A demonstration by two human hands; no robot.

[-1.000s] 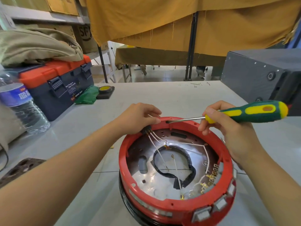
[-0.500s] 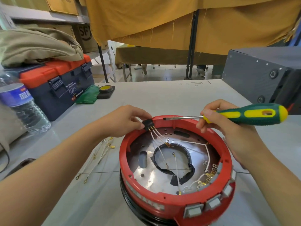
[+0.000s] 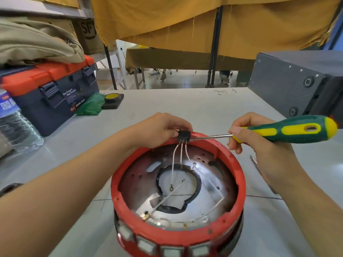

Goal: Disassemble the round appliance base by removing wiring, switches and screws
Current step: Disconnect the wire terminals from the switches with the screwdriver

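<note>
The round red appliance base (image 3: 237, 169) stands open side up on the table, with a shiny metal plate inside and white switches along its near wall. My left hand (image 3: 157, 129) pinches a small black connector (image 3: 183, 136) at the far rim. Three white wires (image 3: 181, 154) hang from the connector into the base. My right hand (image 3: 258, 140) grips a green and yellow screwdriver (image 3: 289, 129), and its metal tip touches the connector from the right.
A blue and orange toolbox (image 3: 50, 86) stands at the back left, with a water bottle (image 3: 16, 123) in front of it. A green cloth (image 3: 92, 106) and a tape roll (image 3: 112, 98) lie beside the toolbox. A grey box (image 3: 297, 84) fills the back right.
The base has turned, so its white switches moved from the right front toward the middle front. The connector now sits at the top of the far rim, and the screwdriver tip has reached it.
</note>
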